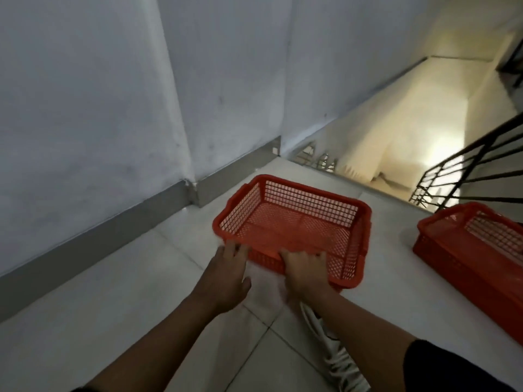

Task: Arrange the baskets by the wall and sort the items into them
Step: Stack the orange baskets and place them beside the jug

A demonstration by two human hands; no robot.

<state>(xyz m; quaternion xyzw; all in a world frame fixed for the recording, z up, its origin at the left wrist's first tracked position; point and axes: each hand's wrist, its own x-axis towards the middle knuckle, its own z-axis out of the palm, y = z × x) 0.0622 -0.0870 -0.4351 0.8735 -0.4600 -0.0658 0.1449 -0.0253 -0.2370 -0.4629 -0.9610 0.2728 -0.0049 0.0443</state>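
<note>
2 red baskets on tiled floor (pixel 85 306). Near basket (pixel 294 222) sits close to wall (pixel 85 108); second basket (pixel 475 250) well apart at right, partly cut off. 2 hands on near rim: left hand (pixel 230 267) fingers straight, touching rim; right hand (pixel 304 267) fingers curled over rim. 1 white shoe (pixel 336 355) below.

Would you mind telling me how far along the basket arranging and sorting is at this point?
Early stage. Done: nothing is sorted; both baskets look empty. In hand: the left hand and right hand are at the near rim of one red basket, which sits short of the wall. Left: the second red basket lies farther right, and no items to sort are in view.
</note>
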